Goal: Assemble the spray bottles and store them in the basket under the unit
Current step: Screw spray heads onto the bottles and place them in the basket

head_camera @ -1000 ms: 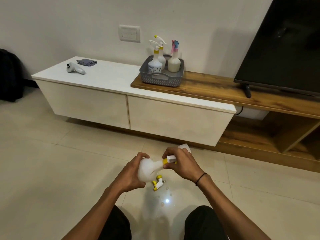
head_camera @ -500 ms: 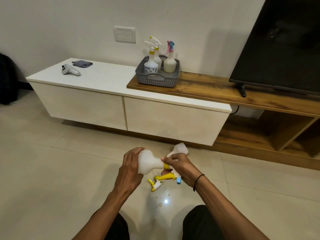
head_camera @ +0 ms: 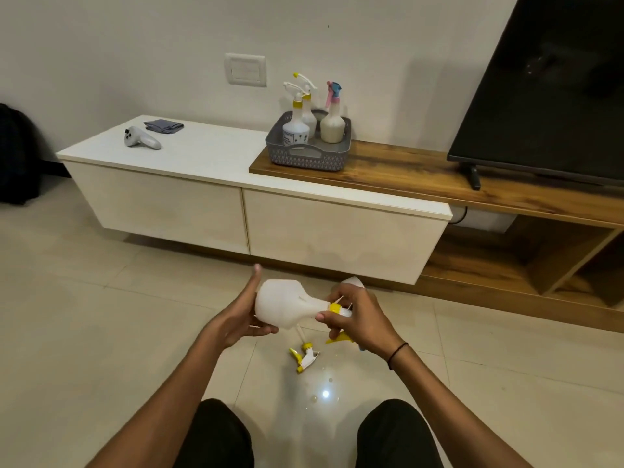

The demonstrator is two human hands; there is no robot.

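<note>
A white spray bottle [head_camera: 287, 304] lies on its side in the air above the floor, neck pointing right. My left hand [head_camera: 241, 314] cups its base, thumb raised. My right hand [head_camera: 358, 315] grips the yellow-collared spray head [head_camera: 337, 309] at the bottle's neck; its yellow trigger sticks out below the hand. A loose yellow and white spray head [head_camera: 304, 358] lies on the tiles under the bottle. Another white bottle [head_camera: 353, 281] is partly hidden behind my right hand. A grey basket [head_camera: 305, 157] holding three assembled spray bottles stands on the unit's wooden top.
A white low cabinet [head_camera: 236, 211] runs along the wall, with a game controller [head_camera: 141, 138] and a folded grey cloth [head_camera: 163, 126] on it. A television [head_camera: 547, 89] stands on the wooden shelf at right. Open wooden compartments [head_camera: 540, 265] lie below it. My knees are at the bottom edge.
My left hand has loosened its hold and shifted to the bottle's base, thumb lifting. My right hand stays at the neck on the spray head. The camera has moved closer and tilted slightly.
</note>
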